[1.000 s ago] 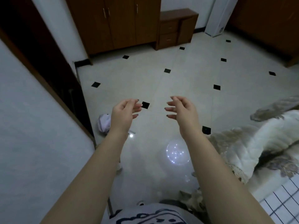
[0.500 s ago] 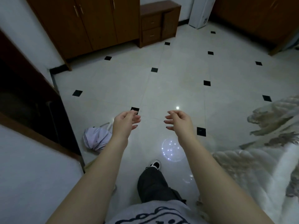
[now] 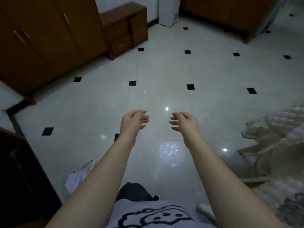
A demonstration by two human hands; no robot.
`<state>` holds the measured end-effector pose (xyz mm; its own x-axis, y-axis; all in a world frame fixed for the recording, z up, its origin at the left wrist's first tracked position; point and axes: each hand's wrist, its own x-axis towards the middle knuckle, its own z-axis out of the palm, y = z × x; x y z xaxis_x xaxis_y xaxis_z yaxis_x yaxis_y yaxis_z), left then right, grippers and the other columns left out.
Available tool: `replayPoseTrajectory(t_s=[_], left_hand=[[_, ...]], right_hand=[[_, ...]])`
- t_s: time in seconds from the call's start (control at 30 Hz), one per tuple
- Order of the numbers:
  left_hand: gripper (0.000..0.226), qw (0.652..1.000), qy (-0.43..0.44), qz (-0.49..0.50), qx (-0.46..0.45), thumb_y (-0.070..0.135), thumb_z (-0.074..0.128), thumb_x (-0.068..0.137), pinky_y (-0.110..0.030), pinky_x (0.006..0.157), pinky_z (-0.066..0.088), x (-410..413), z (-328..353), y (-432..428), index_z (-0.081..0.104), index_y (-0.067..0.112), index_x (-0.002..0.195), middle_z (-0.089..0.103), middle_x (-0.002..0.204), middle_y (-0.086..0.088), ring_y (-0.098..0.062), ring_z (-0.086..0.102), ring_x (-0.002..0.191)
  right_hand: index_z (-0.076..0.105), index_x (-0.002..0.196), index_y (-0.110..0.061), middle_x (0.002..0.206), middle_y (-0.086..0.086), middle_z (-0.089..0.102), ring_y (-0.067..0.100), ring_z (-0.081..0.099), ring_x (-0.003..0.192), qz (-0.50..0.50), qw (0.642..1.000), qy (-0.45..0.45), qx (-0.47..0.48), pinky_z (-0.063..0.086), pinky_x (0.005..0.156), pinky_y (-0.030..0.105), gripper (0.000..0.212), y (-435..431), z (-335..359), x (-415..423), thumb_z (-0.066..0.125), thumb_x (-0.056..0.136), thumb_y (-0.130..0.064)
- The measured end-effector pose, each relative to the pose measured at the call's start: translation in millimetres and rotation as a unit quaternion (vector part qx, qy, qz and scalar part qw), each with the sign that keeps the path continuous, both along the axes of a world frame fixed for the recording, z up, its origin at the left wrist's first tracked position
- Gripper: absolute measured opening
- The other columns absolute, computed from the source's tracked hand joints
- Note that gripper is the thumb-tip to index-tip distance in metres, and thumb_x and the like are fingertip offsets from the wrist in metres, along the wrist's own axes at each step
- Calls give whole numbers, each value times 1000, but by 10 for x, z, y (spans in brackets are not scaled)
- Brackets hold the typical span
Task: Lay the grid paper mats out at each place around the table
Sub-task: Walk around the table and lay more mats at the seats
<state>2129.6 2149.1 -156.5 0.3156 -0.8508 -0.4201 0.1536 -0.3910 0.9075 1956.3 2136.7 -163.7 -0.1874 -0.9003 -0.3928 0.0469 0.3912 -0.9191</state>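
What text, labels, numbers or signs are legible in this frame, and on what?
No readable text in this frame.
White standing unit against the far wall: small dark mark on its side, too blurred to read.
Grey shirt: black cartoon cloud drawing only, no letters visible.
Left hand and right hand: they hold nothing, so no print there.

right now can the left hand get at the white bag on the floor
Probably not without stooping. The left hand is empty and held out above the floor, while the bag lies low by the person's left side. Nothing blocks the way down.
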Motion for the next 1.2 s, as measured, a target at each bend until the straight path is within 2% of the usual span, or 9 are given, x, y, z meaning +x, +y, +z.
replayPoseTrajectory(t_s=[0.3,0.6,0.87,1.2], left_hand=[[17,994,-2,-109,24,18,54,89,-40,86,54,-651,-171,-1199,69,11,91,72,86,-9,-22,70,85],[16,977,7,-208,40,19,56,88,-41,86,54,-1393,-314,-2954,69,9,91,72,86,-11,-23,70,84],[17,954,1,-299,24,18,57,88,-39,84,55,-2229,-101,-4503,69,8,93,72,86,-10,-22,70,83],[12,918,2,-393,57,16,58,87,-37,82,54,-3551,-263,-5508,68,11,86,71,86,-11,-21,69,81]], right_hand=[[67,91,-9,84,8,65,18,65,72,-119,992,-11,32,52,60,27,16,-777,-205,-668,51,91,-12],[67,93,-8,84,8,66,18,65,72,-213,976,15,36,51,58,26,19,-2192,-274,-1324,48,92,-11],[66,87,-13,81,6,65,18,66,71,-317,948,16,13,51,56,25,18,-3412,-50,-2011,48,91,-11],[67,94,-6,84,9,66,20,66,74,-424,904,15,50,54,60,27,18,-4021,-216,-3152,50,93,-12]])
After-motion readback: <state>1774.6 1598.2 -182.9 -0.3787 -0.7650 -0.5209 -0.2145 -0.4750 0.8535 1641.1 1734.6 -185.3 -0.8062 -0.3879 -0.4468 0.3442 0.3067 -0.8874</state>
